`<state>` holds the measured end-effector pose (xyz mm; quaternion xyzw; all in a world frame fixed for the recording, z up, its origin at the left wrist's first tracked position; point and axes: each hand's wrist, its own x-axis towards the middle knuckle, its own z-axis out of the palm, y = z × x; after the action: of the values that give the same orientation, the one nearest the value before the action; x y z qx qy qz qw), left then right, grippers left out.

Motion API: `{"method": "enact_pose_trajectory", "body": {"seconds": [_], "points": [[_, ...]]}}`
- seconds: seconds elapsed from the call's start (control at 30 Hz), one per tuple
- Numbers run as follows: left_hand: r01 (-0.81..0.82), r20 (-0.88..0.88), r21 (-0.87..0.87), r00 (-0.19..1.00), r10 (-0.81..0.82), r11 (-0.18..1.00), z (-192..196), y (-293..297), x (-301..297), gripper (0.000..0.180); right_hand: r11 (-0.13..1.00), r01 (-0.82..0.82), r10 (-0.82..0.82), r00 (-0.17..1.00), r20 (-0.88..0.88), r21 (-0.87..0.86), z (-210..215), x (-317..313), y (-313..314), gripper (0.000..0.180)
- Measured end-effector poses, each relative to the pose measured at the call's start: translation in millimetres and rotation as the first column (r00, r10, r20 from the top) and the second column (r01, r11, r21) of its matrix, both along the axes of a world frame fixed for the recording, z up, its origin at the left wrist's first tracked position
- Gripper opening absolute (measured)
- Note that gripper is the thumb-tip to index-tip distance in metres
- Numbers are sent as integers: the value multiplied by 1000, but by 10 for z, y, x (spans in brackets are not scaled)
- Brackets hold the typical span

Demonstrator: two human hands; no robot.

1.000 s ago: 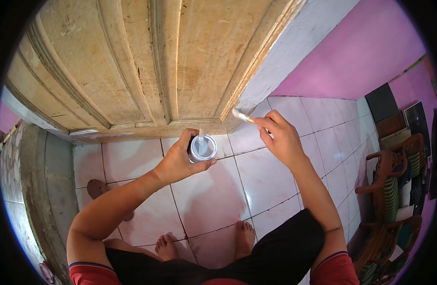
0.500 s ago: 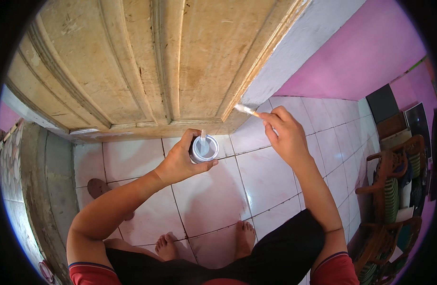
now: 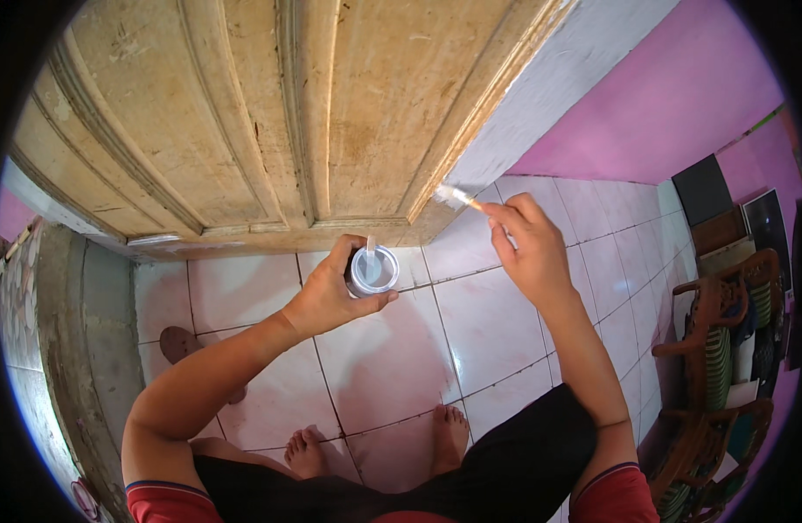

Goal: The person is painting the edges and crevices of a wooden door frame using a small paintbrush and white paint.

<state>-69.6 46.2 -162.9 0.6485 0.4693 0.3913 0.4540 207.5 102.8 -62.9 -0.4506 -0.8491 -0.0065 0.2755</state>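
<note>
Left grip (image 3: 327,297) curled round cup (image 3: 385,275), mouth up, likely to avoid spills; pale stick (image 3: 370,252) leans at rim. Cup held above floor (image 3: 383,366), near door (image 3: 383,113), apart from brush (image 3: 460,199). Right grip (image 3: 531,251) pinches brush by handle, probably for fine control; bristles at door's pale lower edge, contact hard to tell.

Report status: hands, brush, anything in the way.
Left hand holds open cup, flat stick inside. Right hand pinches paintbrush by its handle, bristles at panelled door, lower right corner. Nothing visible between bristles and door.
</note>
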Motion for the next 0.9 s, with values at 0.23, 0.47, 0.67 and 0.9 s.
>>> {"method": "enact_pose_trajectory", "body": {"seconds": [0.23, 0.47, 0.67, 0.9], "points": [[-28, -39, -13, 999, 28, 1000, 35, -6, -18, 69, 997, -44, 41, 998, -46, -70, 93, -8, -151, 21], [-5, -33, -1, 999, 5, 1000, 42, -11, -6, 70, 999, -36, 37, 999, 14, -5, -72, 18, -8, 22], [-1, -31, 39, 1000, 2, 999, 21, -9, 3, 70, 998, -51, 55, 978, -202, 25, 316, 56, -266, 29], [18, 23, -15, 1000, -17, 1000, 60, 8, 72, 72, 910, -220, 107, 944, -312, -352, 561, -46, -545, 15]]}}
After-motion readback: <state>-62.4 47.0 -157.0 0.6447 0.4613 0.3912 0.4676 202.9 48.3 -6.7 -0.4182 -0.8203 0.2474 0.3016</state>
